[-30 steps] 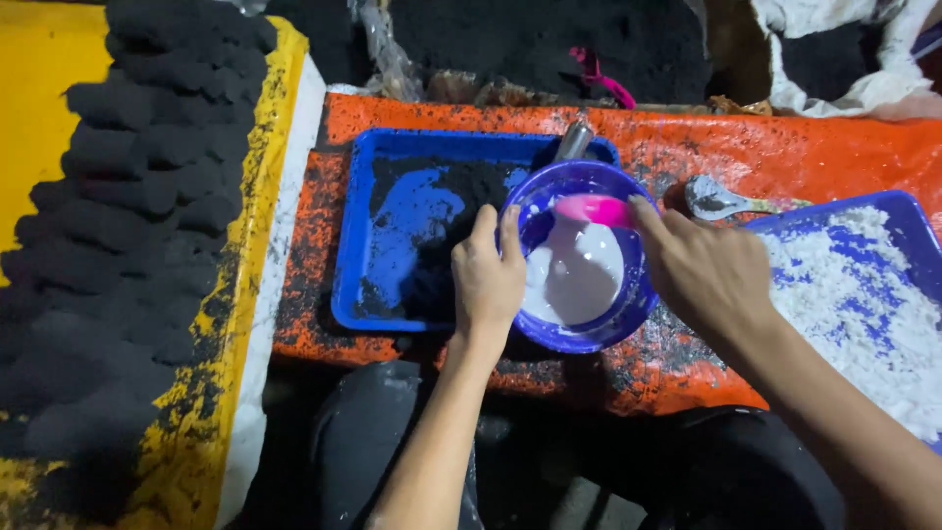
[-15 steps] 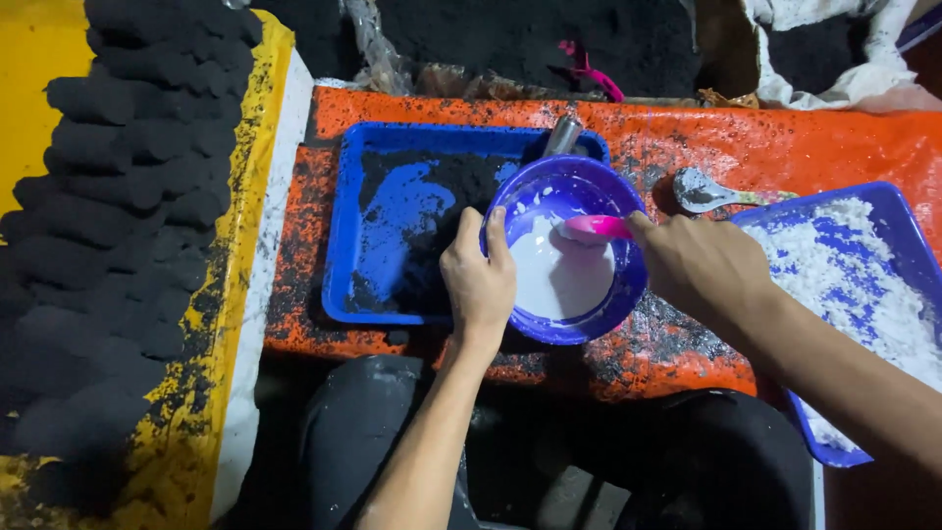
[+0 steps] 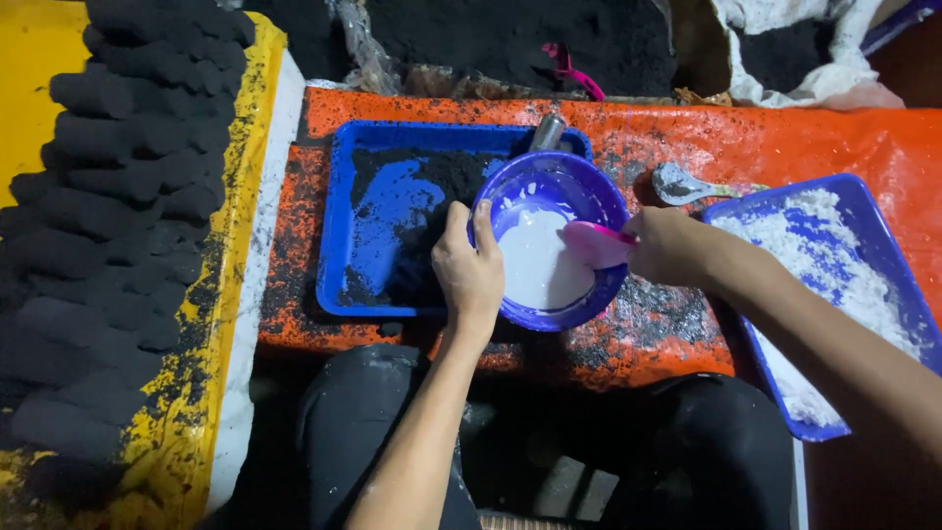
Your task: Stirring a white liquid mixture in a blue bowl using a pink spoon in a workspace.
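Covering the worktop (image 3: 785, 137) is an orange sheet, with a blue tray (image 3: 392, 147) of black powder at its middle and another tray (image 3: 863, 206) of white powder at right. Between them sits a purple bowl (image 3: 579, 186) of white liquid. Left hand (image 3: 471, 270) grips its rim; right hand (image 3: 667, 245) holds a pink scoop (image 3: 594, 240) inside it.

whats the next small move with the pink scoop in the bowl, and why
Probably sweep the pink scoop down into the white mixture and drag it across. The right hand holds the scoop at the purple bowl's right rim, just above the mixture, and the left hand grips the left rim to brace it, so the bowl looks steady enough for a stroke.
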